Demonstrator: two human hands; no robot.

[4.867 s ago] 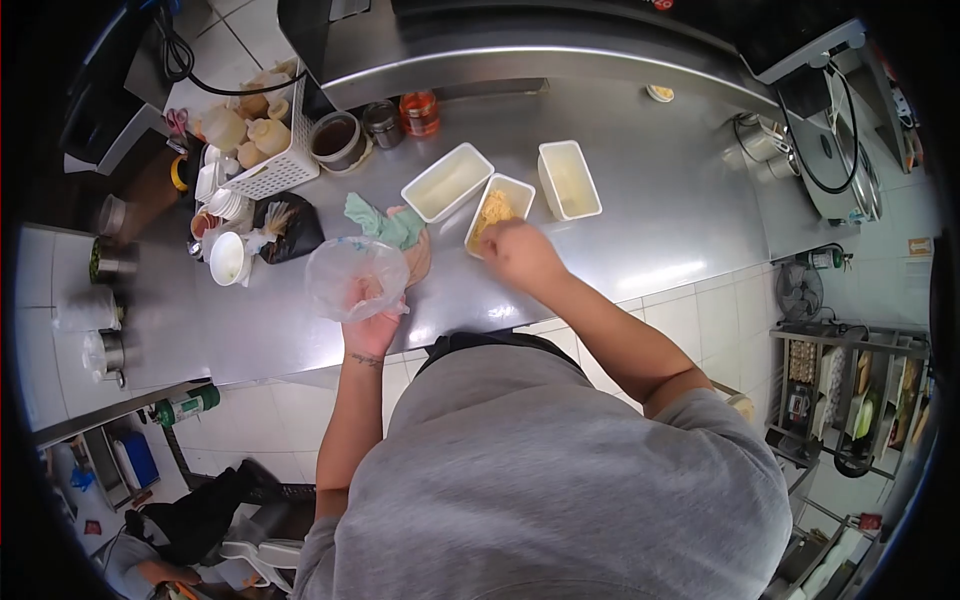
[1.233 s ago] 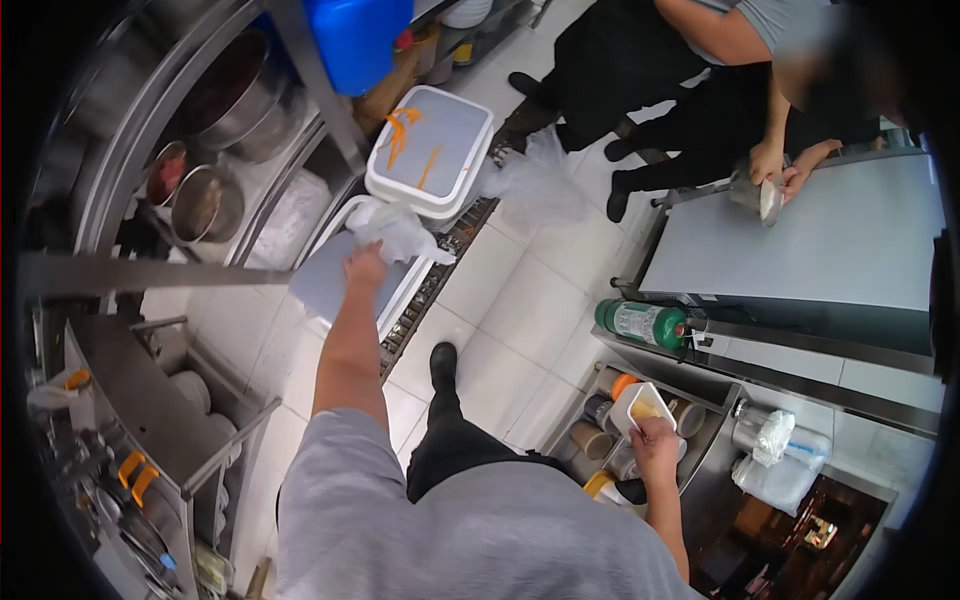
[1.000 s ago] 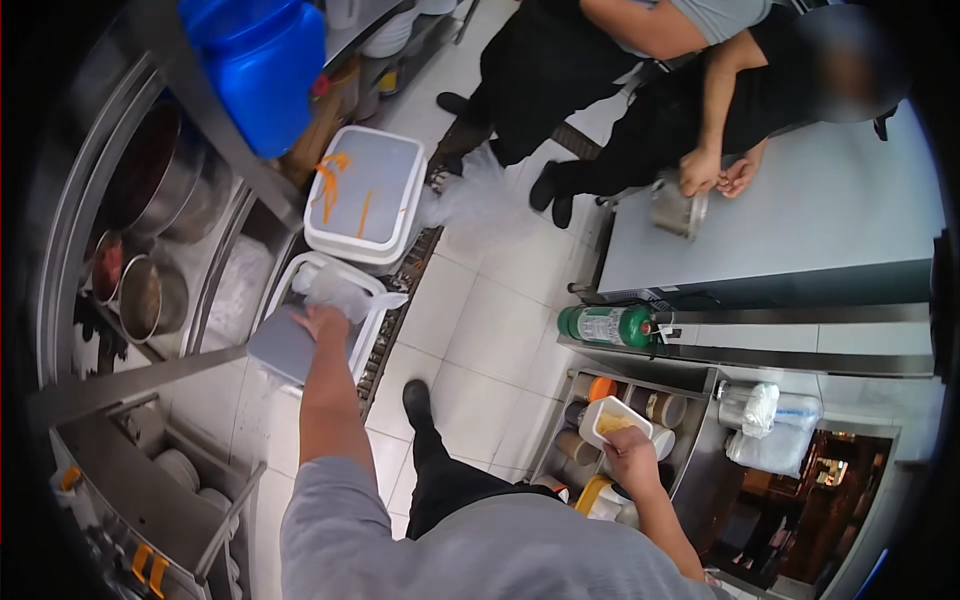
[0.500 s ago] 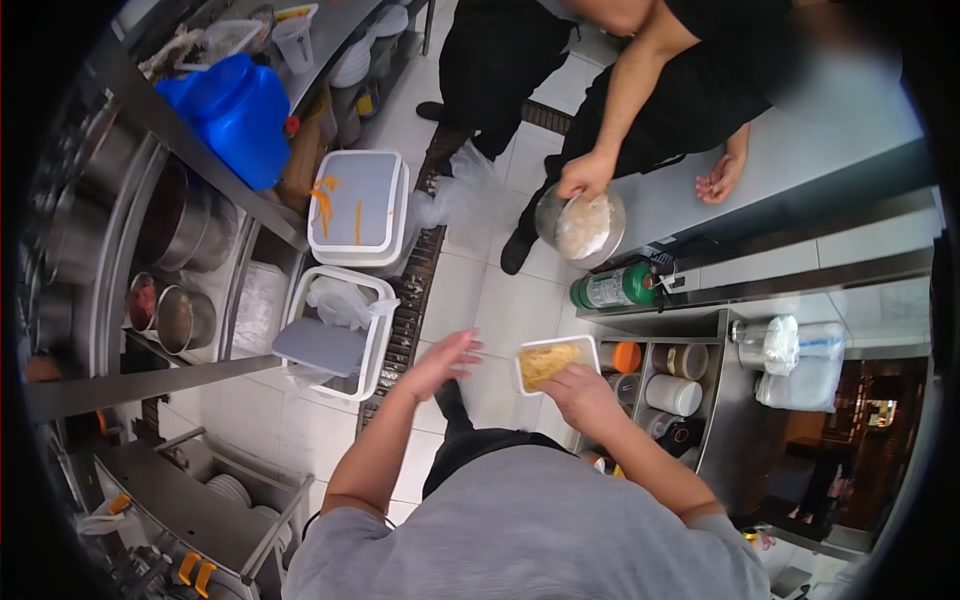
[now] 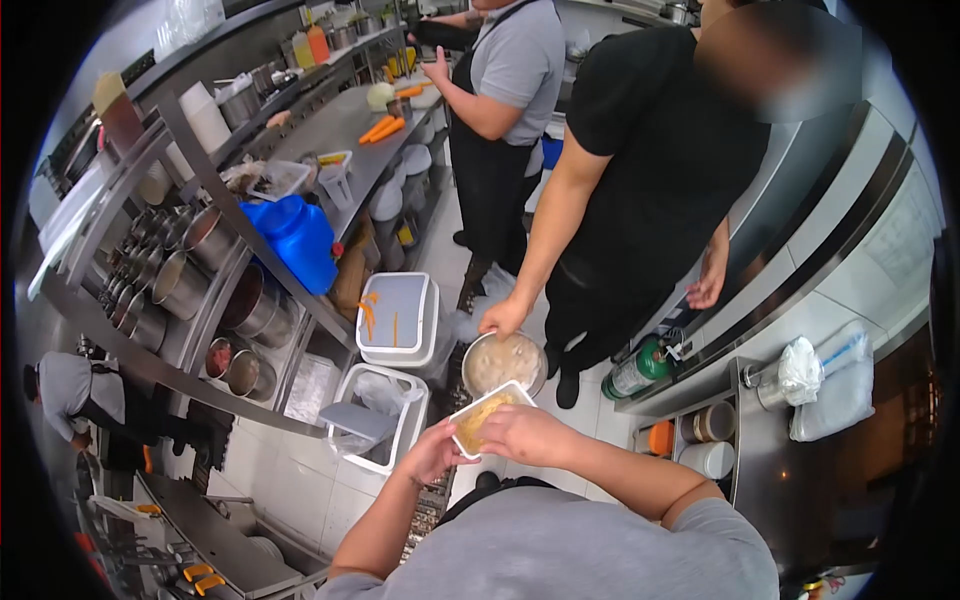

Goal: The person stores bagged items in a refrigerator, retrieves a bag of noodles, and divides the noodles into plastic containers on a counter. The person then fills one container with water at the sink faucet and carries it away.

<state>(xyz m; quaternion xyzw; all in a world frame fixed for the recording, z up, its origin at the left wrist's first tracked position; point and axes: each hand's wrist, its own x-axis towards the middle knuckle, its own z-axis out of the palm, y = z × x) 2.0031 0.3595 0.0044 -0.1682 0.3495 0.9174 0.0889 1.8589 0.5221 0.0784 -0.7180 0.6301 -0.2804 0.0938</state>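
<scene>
A small white rectangular tub (image 5: 522, 396) of yellow, shredded-looking food (image 5: 482, 418) is tilted in front of my body. My left hand (image 5: 432, 452) is closed on the tub's left end, thumb near the rim. My right hand (image 5: 522, 437) grips the near right side, its fingers reaching over the rim onto the food; the fingertips are partly hidden. Just beyond the tub is a round metal bowl (image 5: 540, 372) with pale, whitish contents. A co-worker's hand (image 5: 506, 316) holds that bowl by its far rim.
The co-worker in black stands ahead, another person further back at a counter with carrots (image 5: 382, 129). On the left are a lidded white bin (image 5: 398, 312), an open bin (image 5: 402, 440), a blue jug (image 5: 290, 240) and pot shelves. A green cylinder (image 5: 637, 368) stands right.
My left hand has come from free in the air onto the tub. The tub has moved left, close to the bowl, and the view has turned up and right.
</scene>
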